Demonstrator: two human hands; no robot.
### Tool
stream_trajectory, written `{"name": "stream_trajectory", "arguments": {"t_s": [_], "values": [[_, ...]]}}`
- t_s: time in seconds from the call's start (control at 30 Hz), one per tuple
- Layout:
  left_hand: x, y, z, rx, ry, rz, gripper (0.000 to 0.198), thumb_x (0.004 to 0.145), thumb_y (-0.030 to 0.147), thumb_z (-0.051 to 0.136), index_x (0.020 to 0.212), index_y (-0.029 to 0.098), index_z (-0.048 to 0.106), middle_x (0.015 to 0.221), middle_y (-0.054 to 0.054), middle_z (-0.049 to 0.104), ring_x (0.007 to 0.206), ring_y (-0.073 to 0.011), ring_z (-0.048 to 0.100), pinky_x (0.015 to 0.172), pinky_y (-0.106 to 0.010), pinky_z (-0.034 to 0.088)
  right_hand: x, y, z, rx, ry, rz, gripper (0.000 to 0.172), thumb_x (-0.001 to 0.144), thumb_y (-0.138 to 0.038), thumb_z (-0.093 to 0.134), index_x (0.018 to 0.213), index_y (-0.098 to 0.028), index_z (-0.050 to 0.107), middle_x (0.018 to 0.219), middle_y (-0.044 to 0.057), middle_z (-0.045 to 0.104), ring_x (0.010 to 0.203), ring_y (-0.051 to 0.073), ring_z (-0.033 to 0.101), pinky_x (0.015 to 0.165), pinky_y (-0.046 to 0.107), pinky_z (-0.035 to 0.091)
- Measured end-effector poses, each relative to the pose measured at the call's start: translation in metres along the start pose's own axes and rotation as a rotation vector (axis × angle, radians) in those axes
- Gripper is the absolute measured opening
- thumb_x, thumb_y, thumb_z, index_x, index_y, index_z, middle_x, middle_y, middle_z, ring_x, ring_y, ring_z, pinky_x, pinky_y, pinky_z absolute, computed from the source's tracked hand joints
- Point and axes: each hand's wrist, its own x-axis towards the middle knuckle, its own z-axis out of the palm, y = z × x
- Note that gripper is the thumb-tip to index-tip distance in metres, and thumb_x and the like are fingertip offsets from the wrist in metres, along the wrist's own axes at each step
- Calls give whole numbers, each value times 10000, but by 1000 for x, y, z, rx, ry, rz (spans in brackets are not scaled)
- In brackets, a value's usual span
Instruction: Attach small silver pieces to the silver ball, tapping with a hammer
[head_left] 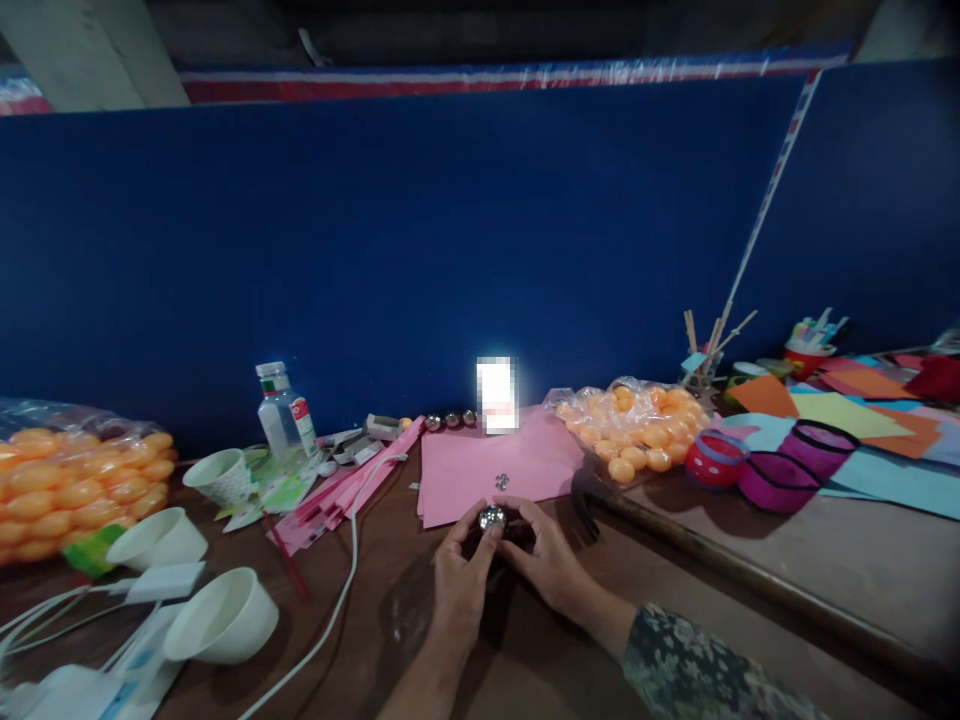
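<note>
A shiny silver metal ball [493, 517] is held up between my two hands at the front edge of the pink paper sheets [487, 460]. My left hand [459, 580] is closed on it, thumb in front and fingers curled around its left side. From the right, the curled fingertips of my right hand [551, 558] meet the ball. Just beyond my fingers, several tiny silver pieces [502, 482] lie on the paper. Along its back edge stand 3 more metal balls [451, 420], near a bright blurred white rectangle [497, 395].
Bags of orange balls [82, 485] [637, 420] flank the work area. At left are white cups [221, 615], a clear bottle [287, 415], pink strips [352, 490] and a white cable [352, 560]. A dark rod [720, 555], purple mesh cups [780, 480] and coloured paper [862, 410] lie right.
</note>
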Motion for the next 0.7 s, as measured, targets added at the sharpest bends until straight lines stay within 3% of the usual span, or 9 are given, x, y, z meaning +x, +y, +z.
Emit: {"name": "stream_trajectory", "arguments": {"t_s": [0.33,0.7], "values": [[-4,5,1,40,-36,43,396,698,311,614,1060,154,577,1013,-84,652,944,-215,594,869,-340,434,-1,3,-1,-1,-10,-24,341,761,-231,588,1094,-200,518,1063,68,584,988,199,545,870,334,438],[-2,6,2,106,3,72,371,682,323,623,1011,153,604,1006,-81,652,950,-215,589,873,-340,432,0,4,0,-24,0,-28,345,758,-226,581,1095,-201,513,1057,71,582,986,199,543,876,341,437]]}}
